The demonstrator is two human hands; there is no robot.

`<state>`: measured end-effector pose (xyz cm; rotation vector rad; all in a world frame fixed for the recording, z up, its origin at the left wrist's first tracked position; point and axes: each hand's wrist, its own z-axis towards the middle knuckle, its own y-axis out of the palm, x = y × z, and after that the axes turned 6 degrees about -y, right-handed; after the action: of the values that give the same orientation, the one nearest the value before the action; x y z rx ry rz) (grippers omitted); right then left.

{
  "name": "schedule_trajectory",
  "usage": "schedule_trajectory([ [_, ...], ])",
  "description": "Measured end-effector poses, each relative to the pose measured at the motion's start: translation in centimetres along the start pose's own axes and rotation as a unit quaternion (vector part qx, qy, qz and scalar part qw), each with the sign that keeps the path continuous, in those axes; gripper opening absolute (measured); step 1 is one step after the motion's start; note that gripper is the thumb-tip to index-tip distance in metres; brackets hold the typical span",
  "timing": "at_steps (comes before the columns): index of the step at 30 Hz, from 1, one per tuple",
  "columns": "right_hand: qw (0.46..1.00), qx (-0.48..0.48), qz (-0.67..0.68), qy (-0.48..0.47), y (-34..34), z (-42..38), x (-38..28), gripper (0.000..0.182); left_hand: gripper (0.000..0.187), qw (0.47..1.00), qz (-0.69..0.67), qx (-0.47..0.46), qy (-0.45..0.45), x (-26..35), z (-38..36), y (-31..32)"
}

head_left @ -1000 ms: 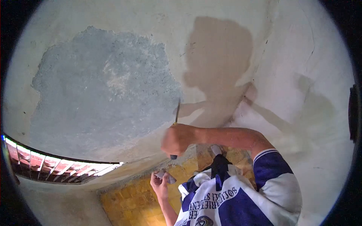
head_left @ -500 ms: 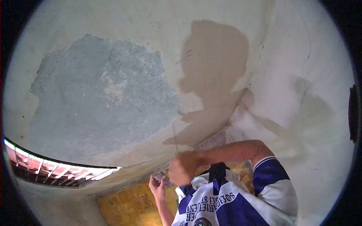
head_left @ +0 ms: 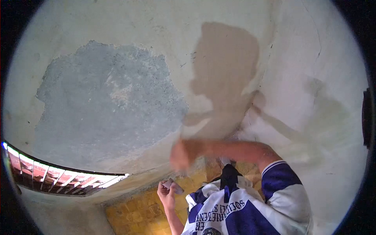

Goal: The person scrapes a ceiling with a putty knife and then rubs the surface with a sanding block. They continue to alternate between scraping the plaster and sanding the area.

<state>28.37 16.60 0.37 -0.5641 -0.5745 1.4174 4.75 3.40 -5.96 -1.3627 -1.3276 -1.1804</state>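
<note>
At the lower middle, my left hand [head_left: 167, 194] grips a small greyish-mauve block [head_left: 173, 186] between thumb and fingers. Above it and slightly to the right, my right hand [head_left: 182, 156] is raised in front of the wall, smeared by motion. Its fingers and anything in them cannot be made out. A large rough grey patch [head_left: 109, 102] lies on the pale wall [head_left: 168, 15] beyond my hands.
A barred opening [head_left: 58, 178] runs along the lower left. Yellowish floor tiles [head_left: 137, 211] lie below. The wall meets another wall [head_left: 333, 172] at a corner on the right. A dark object [head_left: 367, 117] stands at the far right edge. Shadows fall across both walls.
My right hand has moved up and slightly left, farther from the block. My left hand still holds the block and appears slightly farther right.
</note>
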Motion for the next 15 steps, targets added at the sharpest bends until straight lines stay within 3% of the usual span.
schedule_trajectory([
  [1, 0.99, -0.016, -0.035, 0.136, -3.2, -2.2, 2.8, 0.023, 0.016, 1.0, -0.003, 0.023, -0.004, 0.3, -0.4, 0.2],
  [4, 0.98, 0.026, -0.116, 0.158, -5.5, -1.7, 1.3, 0.023, 0.017, 1.0, 0.006, 0.025, -0.001, 0.7, -0.8, 0.2],
  [5, 0.993, 0.04, -0.06, 0.096, -3.9, -1.4, 0.1, 0.022, 0.017, 1.0, -0.007, 0.022, -0.007, 0.4, -0.7, 0.4],
  [7, 0.997, -0.031, -0.031, -0.064, -0.7, 0.5, -3.7, 0.025, 0.018, 0.999, -0.027, 0.014, -0.024, -0.4, -0.7, 0.2],
  [10, 0.995, -0.026, -0.02, -0.095, -0.3, 1.7, -3.5, 0.024, 0.018, 1.0, 0.026, -0.007, -0.016, -0.4, -0.2, 0.2],
  [11, 0.997, 0.047, 0.019, -0.059, -0.9, 0.0, -0.2, 0.026, 0.018, 0.999, 0.013, 0.007, -0.039, 0.4, -0.4, 0.8],
  [12, 0.986, -0.019, -0.158, -0.052, -5.0, 0.5, 1.0, 0.026, 0.018, 0.999, 0.017, 0.006, -0.028, 0.6, -0.2, 0.8],
  [14, 0.986, -0.026, -0.164, -0.005, -4.2, 1.1, 0.4, 0.026, 0.018, 1.0, 0.02, 0.003, -0.008, 0.5, -0.3, 0.4],
  [15, 0.991, -0.007, -0.132, -0.036, -3.7, 1.7, -0.2, 0.026, 0.018, 1.0, 0.011, 0.007, -0.003, 0.5, -0.2, 0.6],
])
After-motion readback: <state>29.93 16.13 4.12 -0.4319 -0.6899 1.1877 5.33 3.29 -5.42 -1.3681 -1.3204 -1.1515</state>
